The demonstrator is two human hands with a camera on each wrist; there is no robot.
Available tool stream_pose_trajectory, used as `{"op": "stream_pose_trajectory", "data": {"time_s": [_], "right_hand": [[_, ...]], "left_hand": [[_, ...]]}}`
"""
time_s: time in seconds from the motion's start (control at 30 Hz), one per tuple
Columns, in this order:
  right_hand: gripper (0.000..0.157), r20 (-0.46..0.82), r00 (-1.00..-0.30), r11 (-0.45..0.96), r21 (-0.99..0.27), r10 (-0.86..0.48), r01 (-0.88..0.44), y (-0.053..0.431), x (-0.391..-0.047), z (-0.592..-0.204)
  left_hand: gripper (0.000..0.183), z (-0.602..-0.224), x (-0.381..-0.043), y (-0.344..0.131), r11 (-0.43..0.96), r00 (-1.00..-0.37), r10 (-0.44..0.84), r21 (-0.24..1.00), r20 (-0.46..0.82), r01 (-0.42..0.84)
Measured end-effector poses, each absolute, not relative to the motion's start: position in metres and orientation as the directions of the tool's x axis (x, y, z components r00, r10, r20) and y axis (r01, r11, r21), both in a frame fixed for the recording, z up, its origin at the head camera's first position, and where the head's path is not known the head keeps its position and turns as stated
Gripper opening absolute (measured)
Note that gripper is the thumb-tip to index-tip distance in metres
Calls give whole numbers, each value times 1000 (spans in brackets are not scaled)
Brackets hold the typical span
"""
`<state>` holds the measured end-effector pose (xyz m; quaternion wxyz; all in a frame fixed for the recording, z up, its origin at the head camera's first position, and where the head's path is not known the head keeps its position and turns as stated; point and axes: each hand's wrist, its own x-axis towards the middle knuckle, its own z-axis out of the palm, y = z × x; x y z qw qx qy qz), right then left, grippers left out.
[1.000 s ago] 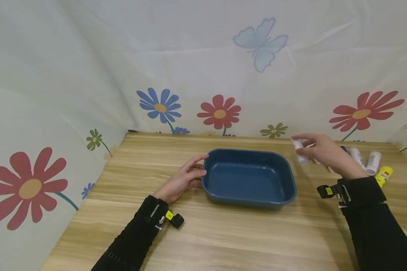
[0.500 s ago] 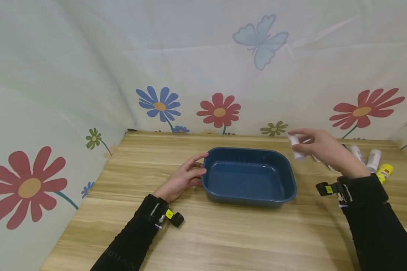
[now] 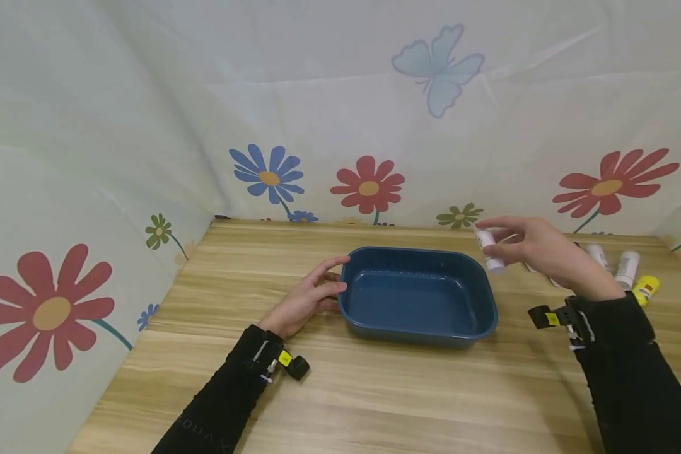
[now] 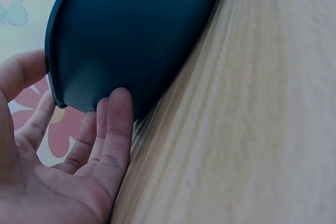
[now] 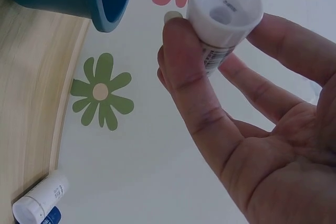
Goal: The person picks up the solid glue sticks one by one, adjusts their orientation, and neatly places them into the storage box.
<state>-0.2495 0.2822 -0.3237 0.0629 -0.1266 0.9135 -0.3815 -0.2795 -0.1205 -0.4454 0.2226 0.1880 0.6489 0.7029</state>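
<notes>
Between the thumb and fingers point(image 5: 189, 77) of the right hand point(image 3: 536, 252) sits a small white plastic tube point(image 3: 489, 250) with a black barcode print. Against the fingertips of the left hand point(image 3: 303, 302) stands a deep blue rectangular plastic basin point(image 3: 417, 296), plain and unpatterned. Under both lies a light tan wooden table point(image 3: 374, 391) with streaked grain. Beyond the right fingers lie white tubes point(image 3: 626, 267) and a yellow tube point(image 3: 644, 289). Behind hangs a pale cloth backdrop point(image 3: 147, 113) printed with red, blue and green flowers and a light blue butterfly.

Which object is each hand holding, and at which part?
The right hand pinches a small white tube around its body. The left hand holds nothing; its fingers touch the blue tray's left wall.
</notes>
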Motion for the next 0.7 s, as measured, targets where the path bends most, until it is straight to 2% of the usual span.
{"op": "stream_pose_trajectory", "data": {"time_s": [0.27,0.7], "right_hand": [[56,-4,-939,645,-727,-345,-234,279,-250,-323],[55,-9,-930,626,-742,-368,-241,276,-250,-324]], "left_hand": [[50,-445,-280,-120,-49,-830,557,996,-30,-69],[50,-445,-279,-119,-56,-832,554,996,-25,-68]]}}
